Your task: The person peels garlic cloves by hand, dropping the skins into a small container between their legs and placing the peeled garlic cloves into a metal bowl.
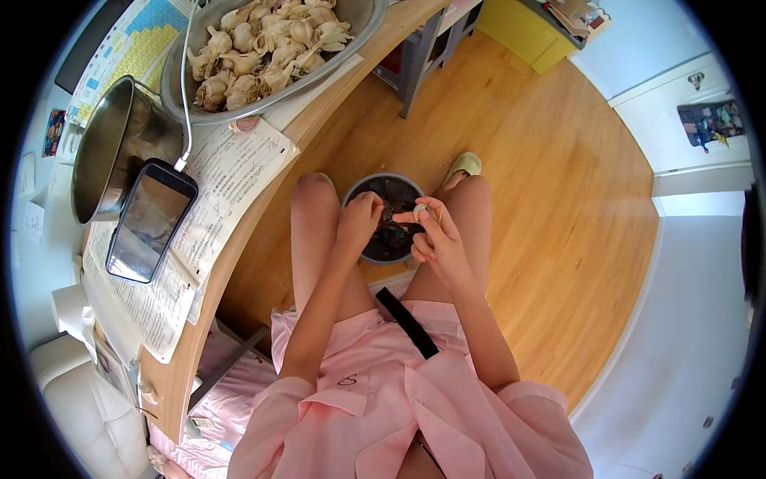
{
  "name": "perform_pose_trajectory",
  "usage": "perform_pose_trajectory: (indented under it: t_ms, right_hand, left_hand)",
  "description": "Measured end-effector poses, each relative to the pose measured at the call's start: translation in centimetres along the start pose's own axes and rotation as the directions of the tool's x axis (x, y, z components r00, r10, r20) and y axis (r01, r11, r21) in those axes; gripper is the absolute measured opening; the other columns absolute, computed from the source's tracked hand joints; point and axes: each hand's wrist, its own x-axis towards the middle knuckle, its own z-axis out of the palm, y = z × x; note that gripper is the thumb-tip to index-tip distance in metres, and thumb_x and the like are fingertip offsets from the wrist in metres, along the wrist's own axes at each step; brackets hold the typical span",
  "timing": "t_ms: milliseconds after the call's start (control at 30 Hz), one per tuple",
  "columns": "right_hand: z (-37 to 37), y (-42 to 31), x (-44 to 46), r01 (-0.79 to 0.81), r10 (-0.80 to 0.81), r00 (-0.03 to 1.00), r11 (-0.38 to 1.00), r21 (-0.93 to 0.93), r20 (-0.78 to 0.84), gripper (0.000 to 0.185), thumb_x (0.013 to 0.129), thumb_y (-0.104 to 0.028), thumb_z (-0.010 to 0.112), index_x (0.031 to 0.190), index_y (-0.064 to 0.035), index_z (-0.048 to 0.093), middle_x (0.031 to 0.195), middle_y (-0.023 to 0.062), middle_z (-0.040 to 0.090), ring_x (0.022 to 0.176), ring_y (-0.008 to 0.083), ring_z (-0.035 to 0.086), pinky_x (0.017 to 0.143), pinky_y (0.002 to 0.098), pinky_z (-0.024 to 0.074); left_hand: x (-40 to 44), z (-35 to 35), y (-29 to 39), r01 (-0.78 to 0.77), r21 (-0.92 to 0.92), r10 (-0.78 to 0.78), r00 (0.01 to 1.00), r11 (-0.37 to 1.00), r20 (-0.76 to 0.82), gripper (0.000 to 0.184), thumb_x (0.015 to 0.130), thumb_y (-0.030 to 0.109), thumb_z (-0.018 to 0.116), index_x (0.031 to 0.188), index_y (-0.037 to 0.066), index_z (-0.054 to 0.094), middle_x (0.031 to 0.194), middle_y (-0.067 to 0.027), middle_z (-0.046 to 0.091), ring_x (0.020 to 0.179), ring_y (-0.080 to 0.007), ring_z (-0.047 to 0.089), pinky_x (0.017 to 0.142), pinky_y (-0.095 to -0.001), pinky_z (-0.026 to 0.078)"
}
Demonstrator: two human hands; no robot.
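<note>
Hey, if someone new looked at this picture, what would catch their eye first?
Probably the heap of garlic bulbs filling the metal basin on the desk, at the upper left. Next come the left hand and right hand near the centre, above a round bin, the right pinching a small pale piece, perhaps a clove. At left, a phone beside a steel pot stands out.

You can read no words: print on the papers (227,164) left of your fingers (405,217) and on the chart (136,48) farther up-left is too small; the dark mark (346,380) on your shirt (335,435) below is unclear.
</note>
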Motion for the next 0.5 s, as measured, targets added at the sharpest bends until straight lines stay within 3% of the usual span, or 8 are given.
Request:
perform_pose_trajectory:
  t_ms: [67,167,267,500]
  right_hand:
    - [0.0,0.1,0.0,0.029,-0.029,0.999,0.999,-0.015,-0.018,0.018,0.098,-0.02,0.046,0.11,-0.0075,0.043,0.094,0.0108,0.063,0.045,0.0036,0.031,0.045,0.0194,0.0332]
    - [-1.0,1.2,0.5,0.132,-0.132,0.991,0.988,-0.08,0.002,0.016,0.097,-0.019,0.049,0.106,-0.0074,0.043,0.082,0.0063,0.058,0.047,0.0036,0.033,0.046,0.0194,0.0336]
    - [-0.5,1.2,0.3,0.141,-0.142,0.99,0.985,-0.099,-0.011,0.015,0.096,-0.017,0.05,0.105,-0.0069,0.043,0.074,0.0021,0.051,0.049,0.0037,0.035,0.046,0.019,0.0334]
    - [-0.4,0.7,0.0,0.161,-0.15,0.987,0.963,-0.217,0.064,0.012,0.096,-0.015,0.05,0.102,-0.0079,0.042,0.071,0.0003,0.047,0.05,0.0033,0.035,0.045,0.0184,0.0312]
  left_hand:
    - [-1.0,-1.9,3.4,-0.009,-0.394,-0.026,0.996,0.919,-0.083,0.011,0.083,0.01,0.064,0.089,0.002,0.059,0.085,-0.0124,0.062,0.072,-0.023,0.064,0.062,-0.0314,0.051]
    - [-3.1,-4.5,6.6,-0.017,-0.605,0.02,1.0,0.796,-0.003,0.009,0.086,0.009,0.061,0.091,0.003,0.059,0.083,-0.0107,0.061,0.071,-0.0181,0.063,0.06,-0.0273,0.05]
    - [-4.2,-7.4,10.7,-0.16,-0.453,0.172,0.985,0.877,-0.014,0.008,0.087,0.008,0.06,0.092,0.003,0.058,0.082,-0.0103,0.061,0.069,-0.0201,0.062,0.06,-0.0295,0.051]
    - [-4.3,-7.1,10.7,-0.299,-0.142,0.284,0.952,0.944,-0.118,0.009,0.084,0.008,0.061,0.091,0.004,0.058,0.083,-0.0107,0.06,0.071,-0.0292,0.061,0.059,-0.0371,0.05]
